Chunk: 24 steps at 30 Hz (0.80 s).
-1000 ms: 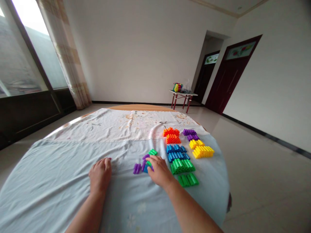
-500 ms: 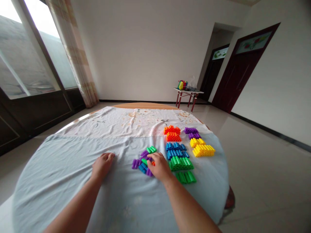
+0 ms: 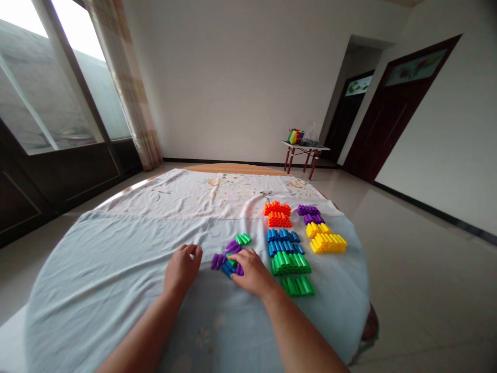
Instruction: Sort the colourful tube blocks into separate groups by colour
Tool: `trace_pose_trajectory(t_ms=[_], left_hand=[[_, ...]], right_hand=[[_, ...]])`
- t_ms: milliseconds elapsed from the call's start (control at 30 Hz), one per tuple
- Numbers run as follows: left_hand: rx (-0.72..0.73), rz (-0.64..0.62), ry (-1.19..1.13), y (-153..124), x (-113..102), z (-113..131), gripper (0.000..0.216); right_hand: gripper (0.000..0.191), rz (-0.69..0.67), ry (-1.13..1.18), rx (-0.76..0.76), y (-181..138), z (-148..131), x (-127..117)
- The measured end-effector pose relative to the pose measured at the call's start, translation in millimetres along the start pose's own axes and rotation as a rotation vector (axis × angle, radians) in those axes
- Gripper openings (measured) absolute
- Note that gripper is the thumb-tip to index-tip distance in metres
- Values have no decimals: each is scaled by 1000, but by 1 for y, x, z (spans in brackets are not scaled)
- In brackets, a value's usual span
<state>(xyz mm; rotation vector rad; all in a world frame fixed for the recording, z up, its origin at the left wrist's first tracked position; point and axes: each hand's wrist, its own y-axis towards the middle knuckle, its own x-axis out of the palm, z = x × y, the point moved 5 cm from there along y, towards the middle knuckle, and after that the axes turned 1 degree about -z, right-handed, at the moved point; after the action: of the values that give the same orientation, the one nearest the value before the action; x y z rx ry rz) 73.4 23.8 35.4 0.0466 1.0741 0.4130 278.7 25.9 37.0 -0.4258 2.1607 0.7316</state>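
My right hand point(image 3: 254, 273) reaches over a small mixed pile of short plastic tubes. Its thumb and index finger are spread apart. A green tube point(image 3: 232, 262) lies by the index fingertip, with blue tubes point(image 3: 227, 269) and a purple tube point(image 3: 239, 270) close to the thumb. More purple tubes point(image 3: 218, 261) lie at the pile's left side, and green tubes point(image 3: 243, 239) at its far side. Left of the pile, my left hand point(image 3: 181, 269) is low over the cloth, fingers curled in toward the thumb, with nothing visible in it.
Sorted stacks of tubes stand to the right: orange point(image 3: 278, 219), blue point(image 3: 285, 248), green point(image 3: 291, 263), purple point(image 3: 308, 210) and yellow point(image 3: 328, 243). A wrinkled cloth point(image 3: 116, 269) covers the round table. A small side table point(image 3: 305, 147) with bags stands by the wall.
My left hand has moved right, nearer the pile, and curled its fingers. My right hand stays over the pile with thumb and index finger wider apart; the orange piece beside it no longer shows.
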Motion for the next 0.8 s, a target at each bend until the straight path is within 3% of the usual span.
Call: trace_pose_trajectory(t_ms=[167,300,533,700,800], left_hand=[[-70,14,11,-3,8,-6,34],[-113,24,-20,-2,9,-13,35],[-146,81,-143,-3,3,-17,34],[-164,128,-265,-3,0,-22,36],[-181,159,-358,-2,-3,-27,37]], right_hand=[[18,75,50,13,3,1,-2],[21,137,1,-11,6,-12,-1],[36,14,-182,-62,26,-34,20],[24,-106,-293,-80,36,-39,27],[27,-83,-308,-69,36,-44,21]])
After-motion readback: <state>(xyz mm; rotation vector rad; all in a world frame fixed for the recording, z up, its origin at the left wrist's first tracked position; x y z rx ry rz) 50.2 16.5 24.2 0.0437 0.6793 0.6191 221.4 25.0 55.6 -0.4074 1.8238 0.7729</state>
